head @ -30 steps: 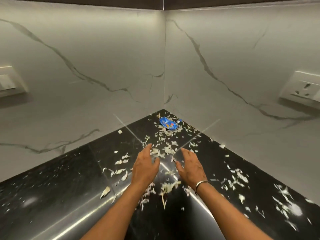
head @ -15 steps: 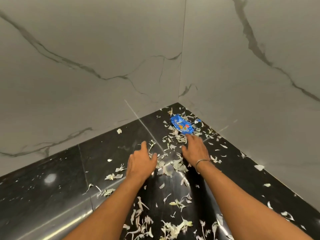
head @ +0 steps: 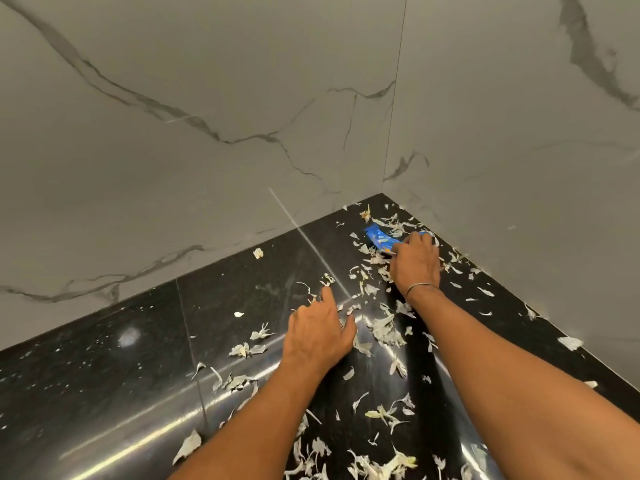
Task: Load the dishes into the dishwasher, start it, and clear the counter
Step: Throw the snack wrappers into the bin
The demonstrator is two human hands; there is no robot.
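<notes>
Step in hand: clearing of the worktop, judged from the litter being gathered; dishwasher and dishes not in view.
Task item: small blue printed foil wrapper (head: 378,236), lying in the far corner of the black polished stone worktop (head: 121,375), close to both walls, among scraps.
Right hand (head: 415,265): reaching into the corner; grip clamped on the near end of the wrapper, fingers curled over it, thumb at its edge. Whether lifted clear of the stone or flat on it: not certain from this angle.
Left hand (head: 317,336): grip apart, holding nothing; palm down on the worktop, forefinger stretched forward, beside the scraps at mid-worktop.
Next move, as judged: lift the wrapper out of the corner without dragging scraps along, then sweep the scraps together for disposal.
Surroundings: pale dried vegetable peel scraps (head: 388,332) scattered from the corner to the near edge; grey marble-veined wall panels (head: 207,98) on both sides; thin metal bangle (head: 420,288) on the right wrist.
Obstructions: scraps lying over and round the wrapper, likely to come up with it or scatter; tight corner, little room for the fingers; light flakes liable to slide on the glossy stone.
</notes>
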